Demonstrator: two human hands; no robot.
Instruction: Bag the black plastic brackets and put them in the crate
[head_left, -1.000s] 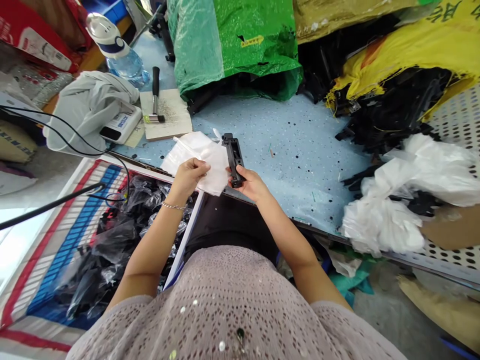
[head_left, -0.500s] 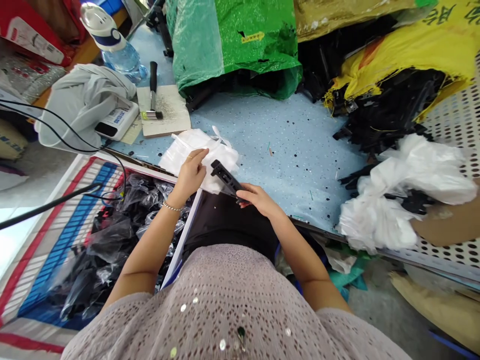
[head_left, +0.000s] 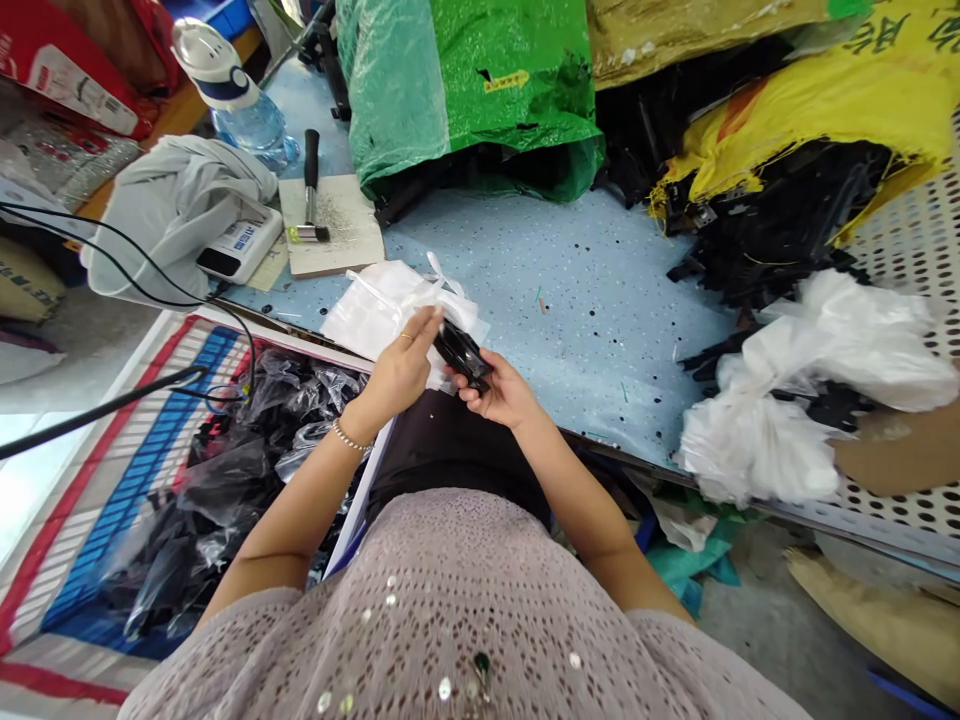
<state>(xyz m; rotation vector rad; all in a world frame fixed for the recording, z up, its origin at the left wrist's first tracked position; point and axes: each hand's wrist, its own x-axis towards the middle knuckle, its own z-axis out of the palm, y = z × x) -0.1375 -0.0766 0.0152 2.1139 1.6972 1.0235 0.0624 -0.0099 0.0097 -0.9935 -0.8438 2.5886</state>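
Note:
In my right hand (head_left: 501, 392) is a long black plastic part (head_left: 463, 355), gripped at its lower right end between thumb and fingers. It is tilted, with its other end up toward the left. My left hand (head_left: 405, 368) is at that upper end, its fingers pressed together against it; the fingertips are partly hidden. Under and behind the hands lies a small stack of thin white plastic bags (head_left: 360, 312) on the blue speckled tabletop (head_left: 540, 265), near its front edge.
A hammer (head_left: 310, 185) rests on a board (head_left: 341, 255), beside a white device (head_left: 244, 245) and a water bottle (head_left: 251, 110). Green (head_left: 517, 90) and yellow (head_left: 817, 110) sacks hold black parts. White bags (head_left: 757, 430) lie right. A striped bag (head_left: 112, 510) of wrapped parts stands lower left.
The black plastic part has turned in my right hand and shifted slightly up. My left hand has moved right, from apart from the part to its upper end.

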